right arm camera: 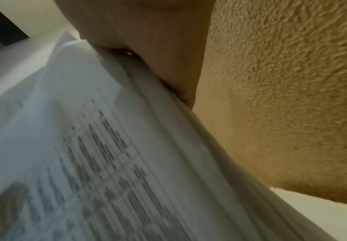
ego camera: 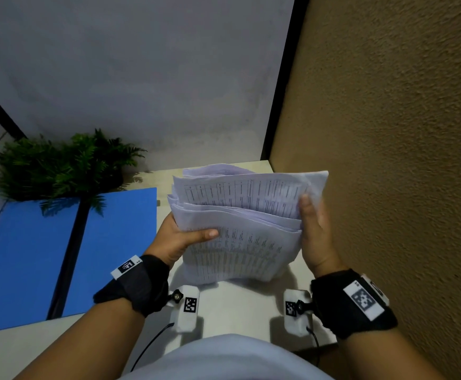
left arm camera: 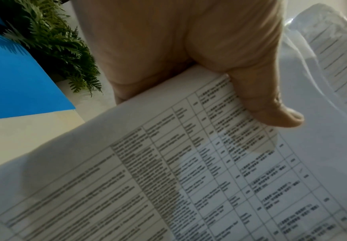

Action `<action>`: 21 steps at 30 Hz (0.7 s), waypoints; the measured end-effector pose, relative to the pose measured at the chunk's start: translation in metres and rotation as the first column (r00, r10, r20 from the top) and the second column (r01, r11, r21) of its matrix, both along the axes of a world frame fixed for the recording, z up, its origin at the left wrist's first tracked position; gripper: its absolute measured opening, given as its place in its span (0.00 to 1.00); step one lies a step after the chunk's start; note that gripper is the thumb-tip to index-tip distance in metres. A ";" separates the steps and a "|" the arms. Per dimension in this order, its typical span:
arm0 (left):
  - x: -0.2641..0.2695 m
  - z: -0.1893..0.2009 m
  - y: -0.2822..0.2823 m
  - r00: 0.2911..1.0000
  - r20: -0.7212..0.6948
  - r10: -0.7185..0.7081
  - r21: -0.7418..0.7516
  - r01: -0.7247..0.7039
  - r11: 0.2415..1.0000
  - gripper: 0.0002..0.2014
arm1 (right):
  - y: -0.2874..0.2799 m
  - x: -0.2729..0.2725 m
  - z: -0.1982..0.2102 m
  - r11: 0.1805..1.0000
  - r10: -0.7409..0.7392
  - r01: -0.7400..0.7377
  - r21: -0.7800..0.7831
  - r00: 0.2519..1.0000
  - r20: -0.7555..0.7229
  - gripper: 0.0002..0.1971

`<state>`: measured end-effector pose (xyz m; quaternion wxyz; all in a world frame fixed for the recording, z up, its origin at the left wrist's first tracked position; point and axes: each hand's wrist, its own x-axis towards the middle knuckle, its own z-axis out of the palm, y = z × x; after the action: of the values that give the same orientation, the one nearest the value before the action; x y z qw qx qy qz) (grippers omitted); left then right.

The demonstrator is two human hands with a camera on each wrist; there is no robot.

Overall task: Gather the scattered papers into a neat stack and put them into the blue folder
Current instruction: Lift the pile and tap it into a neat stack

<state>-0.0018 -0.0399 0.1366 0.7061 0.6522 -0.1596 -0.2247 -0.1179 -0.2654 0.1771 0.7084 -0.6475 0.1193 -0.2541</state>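
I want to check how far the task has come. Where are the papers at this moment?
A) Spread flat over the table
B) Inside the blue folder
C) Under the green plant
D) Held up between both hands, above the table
D: the papers are lifted off the table, with the left hand gripping one side and the right hand against the other, while the blue folder lies open to the left.
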 end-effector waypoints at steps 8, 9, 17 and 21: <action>0.004 0.013 -0.002 0.999 0.048 0.024 -0.035 -0.022 0.999 0.45 | 0.005 -0.008 -0.002 0.997 -0.012 0.009 0.074 0.999 0.045 0.54; 0.004 0.013 -0.002 0.998 0.052 0.027 -0.037 -0.025 0.999 0.45 | 0.006 -0.009 0.002 0.999 -0.018 0.016 0.032 0.997 0.076 0.54; 0.003 0.015 -0.006 0.997 0.070 0.041 -0.044 -0.038 0.998 0.48 | 0.012 -0.017 0.015 0.688 -0.088 0.175 -0.705 0.984 0.158 0.28; 0.004 0.015 -0.004 0.995 0.075 0.062 -0.053 -0.058 0.997 0.53 | 0.010 -0.017 0.006 0.694 -0.142 0.204 -0.690 0.979 0.146 0.16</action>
<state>0.0019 -0.0440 0.1514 0.7224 0.6465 -0.1725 -0.1741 -0.1346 -0.2549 0.1832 0.3865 -0.8427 0.0454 -0.3720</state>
